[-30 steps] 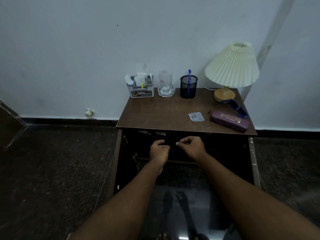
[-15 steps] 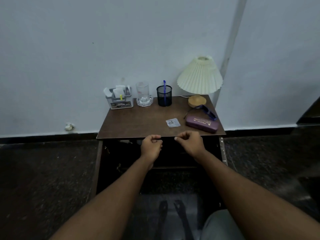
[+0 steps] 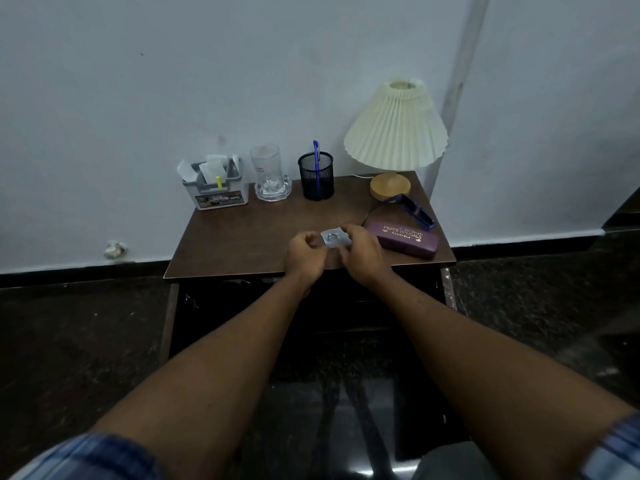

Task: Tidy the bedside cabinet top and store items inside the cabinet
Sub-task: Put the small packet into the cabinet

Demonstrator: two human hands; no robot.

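Cabinet (image 3: 242,244): one. Dark wood top set against the wall. The front is open below, and the inside is too dark to read. Judged to be where the loose things will be stored.
Lamp (image 3: 396,133): one. Pleated cream shade on a round wooden base at the back right corner, clear of the working edge. Probably stays where it is.
Glasses case (image 3: 403,239): one. Purple with gold lettering, closed and lying flat near the right front edge. It sits loose, so it is likely due for storing.
Right hand (image 3: 362,259): one. Reaches over the front edge, with its grip closed on the right side of the packet, apparently to lift it.
Left hand (image 3: 304,258): one. Fingers are curled, with the tips at the packet's left edge. Cannot tell whether this grip holds the packet or only meets it.
Organiser box (image 3: 216,188): one. Grey, at the back left, holding white slips and a yellow marker upright.
Glass mug (image 3: 268,174): one. Clear and upright, standing in a glass dish in the back row.
Pen cup (image 3: 316,176): one. Black mesh, standing just right of the mug.
Sunglasses (image 3: 412,207): one pair. Blue, lying between the lamp base and the case.
Pen (image 3: 316,148): one. Blue, standing in the cup.
Packet (image 3: 334,238): one. Small, silvery and flat, at front centre of the top between the two hands. Seemingly the first thing to be taken.
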